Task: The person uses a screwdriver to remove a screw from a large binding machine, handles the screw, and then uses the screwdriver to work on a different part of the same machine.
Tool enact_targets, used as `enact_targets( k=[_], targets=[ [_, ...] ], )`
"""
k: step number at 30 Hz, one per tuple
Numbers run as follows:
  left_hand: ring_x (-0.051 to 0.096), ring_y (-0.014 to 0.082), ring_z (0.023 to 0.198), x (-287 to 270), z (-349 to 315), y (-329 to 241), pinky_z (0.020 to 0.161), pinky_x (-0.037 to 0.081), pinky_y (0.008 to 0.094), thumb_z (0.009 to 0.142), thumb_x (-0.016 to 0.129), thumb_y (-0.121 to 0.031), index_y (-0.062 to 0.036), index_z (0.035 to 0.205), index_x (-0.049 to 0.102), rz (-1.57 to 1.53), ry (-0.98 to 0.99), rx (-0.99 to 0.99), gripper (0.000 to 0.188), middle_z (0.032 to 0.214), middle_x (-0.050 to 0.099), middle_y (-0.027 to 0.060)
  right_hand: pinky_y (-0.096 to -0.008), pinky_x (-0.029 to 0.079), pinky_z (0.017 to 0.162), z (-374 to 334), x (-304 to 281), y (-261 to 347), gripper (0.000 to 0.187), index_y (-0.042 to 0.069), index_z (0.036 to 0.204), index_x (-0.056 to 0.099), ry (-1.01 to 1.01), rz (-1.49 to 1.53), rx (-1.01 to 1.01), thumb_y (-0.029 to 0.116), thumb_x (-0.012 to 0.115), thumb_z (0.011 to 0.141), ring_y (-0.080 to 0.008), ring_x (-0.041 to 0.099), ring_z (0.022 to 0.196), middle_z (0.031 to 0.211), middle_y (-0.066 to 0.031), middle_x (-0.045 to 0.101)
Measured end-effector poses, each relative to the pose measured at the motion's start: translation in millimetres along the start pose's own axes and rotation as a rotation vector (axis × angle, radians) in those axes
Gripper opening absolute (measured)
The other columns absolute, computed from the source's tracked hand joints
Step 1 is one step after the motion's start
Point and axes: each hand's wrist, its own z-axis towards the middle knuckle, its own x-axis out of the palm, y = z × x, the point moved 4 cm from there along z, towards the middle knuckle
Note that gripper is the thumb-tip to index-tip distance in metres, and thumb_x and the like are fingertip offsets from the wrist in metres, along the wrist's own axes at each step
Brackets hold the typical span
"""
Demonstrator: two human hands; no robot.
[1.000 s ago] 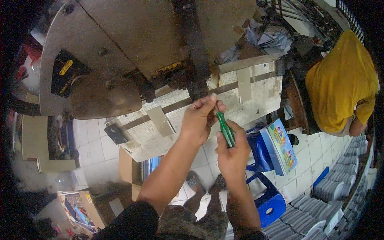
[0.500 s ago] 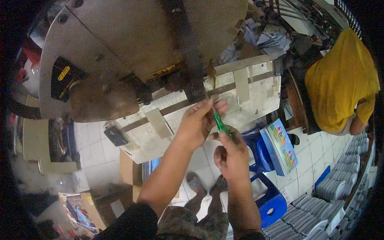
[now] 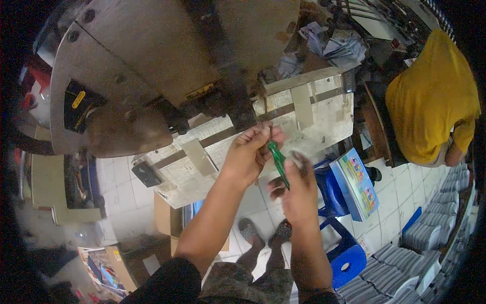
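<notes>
A screwdriver with a green handle [image 3: 279, 164] slants in front of me, its thin shaft pointing up and left at the machine's edge. My left hand [image 3: 248, 154] is closed by its fingertips around the shaft, just above the handle. Around the handle's lower part curls my right hand [image 3: 298, 190], loosely; its thumb lies along the handle and its fingertips show on the far side, partly blurred. Just beyond both hands is a dirty white board [image 3: 324, 119] with dark rails, part of the machine. Whatever the screwdriver's tip meets is dark and hidden.
The machine's large grey-brown panel [image 3: 152, 40] rises ahead. Blue plastic stools [image 3: 347, 258] stand at right, one bearing a stack of colourful books [image 3: 356, 185]. Paper stacks [image 3: 390, 276] lie lower right, and a person in a yellow shirt [image 3: 435, 101] sits beyond. A cardboard box [image 3: 167, 215] stands at left.
My right hand has shifted slightly down and its fingers have loosened and turned about the screwdriver's handle, showing more of it. My left hand has stayed nearly in place.
</notes>
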Motion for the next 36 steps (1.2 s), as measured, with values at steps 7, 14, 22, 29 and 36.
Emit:
enact_targets(
  k=[7, 14, 22, 29, 36],
  targets=[
    [0.065, 0.0204, 0.093, -3.3, 4.5, -6.5, 0.086, 0.053, 0.0360, 0.093, 0.059, -0.014, -0.0045, 0.110, 0.060, 0.099, -0.101, -0.011, 0.019, 0.103, 0.066, 0.0097, -0.0363, 0.052, 0.057, -14.2, 17.8, 12.4, 0.038, 0.002, 0.123, 0.050, -0.015, -1.153, -0.706, 0.019, 0.061, 0.091, -0.0300, 0.063, 0.066, 0.082, -0.0157, 0.063],
    [0.064, 0.0187, 0.094, -5.7, 2.3, -2.7, 0.085, 0.051, 0.0327, 0.093, 0.060, -0.015, -0.0039, 0.108, 0.059, 0.045, -0.048, 0.047, 0.019, 0.097, 0.066, 0.0082, -0.0263, 0.045, 0.044, -10.6, 8.8, 10.1, 0.036, 0.000, 0.122, 0.049, -0.043, -0.541, -0.233, 0.024, 0.055, 0.096, -0.0151, 0.060, 0.057, 0.093, -0.0123, 0.061],
    [0.065, 0.0213, 0.087, -0.1, -2.5, -0.8, 0.077, 0.054, 0.0326, 0.094, 0.059, -0.021, -0.0031, 0.110, 0.058, 0.007, -0.107, -0.001, 0.024, 0.093, 0.065, 0.0084, -0.0278, 0.044, 0.045, -6.2, 17.5, 9.1, 0.033, -0.001, 0.120, 0.052, -0.004, -0.478, -0.102, 0.017, 0.057, 0.094, -0.0166, 0.056, 0.053, 0.095, -0.0104, 0.062],
    [0.065, 0.0246, 0.091, -5.2, -0.9, 4.0, 0.076, 0.054, 0.0363, 0.091, 0.063, -0.013, -0.0022, 0.106, 0.059, 0.043, -0.071, 0.017, 0.019, 0.094, 0.066, 0.0108, -0.0312, 0.046, 0.045, -4.6, 12.7, 34.5, 0.036, 0.000, 0.121, 0.052, 0.028, -0.769, -0.588, 0.017, 0.060, 0.091, -0.0172, 0.058, 0.054, 0.092, -0.0095, 0.063],
    [0.064, 0.0253, 0.088, -2.2, -5.9, 1.0, 0.078, 0.052, 0.0364, 0.094, 0.060, -0.020, -0.0017, 0.109, 0.059, 0.107, -0.192, 0.039, 0.024, 0.091, 0.065, 0.0112, -0.0325, 0.052, 0.057, 11.3, 3.0, 24.8, 0.044, 0.003, 0.129, 0.050, 0.100, -1.047, -0.700, 0.022, 0.061, 0.091, -0.0279, 0.066, 0.069, 0.091, -0.0179, 0.064]
  ],
)
